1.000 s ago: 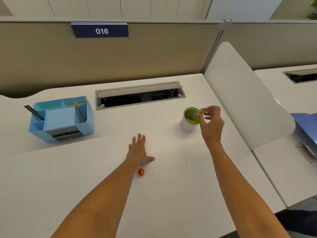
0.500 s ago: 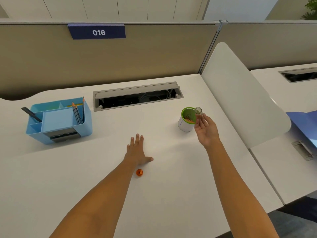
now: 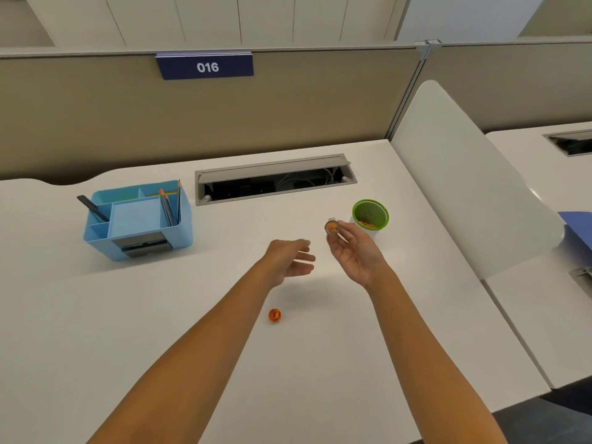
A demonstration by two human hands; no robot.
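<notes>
My right hand (image 3: pixel 355 254) is raised palm-up above the white desk (image 3: pixel 320 363) and pinches a small clear container (image 3: pixel 332 225) at its fingertips, orange bits showing inside. Just right of it stands a white cup with a green rim (image 3: pixel 370 216), holding shavings. My left hand (image 3: pixel 293 257) hovers above the desk with fingers loosely extended toward the right hand, holding nothing. A small orange piece (image 3: pixel 274 315) lies on the desk below my left wrist.
A light blue desk organizer (image 3: pixel 137 219) with pencils and a pen stands at the left. An open cable tray (image 3: pixel 275 179) is set into the desk at the back. A white divider panel (image 3: pixel 464 174) bounds the right side.
My left hand lifted off the desk and moved right toward my right hand. My right hand drew the small container away from over the cup, to the left, and turned palm-up.
</notes>
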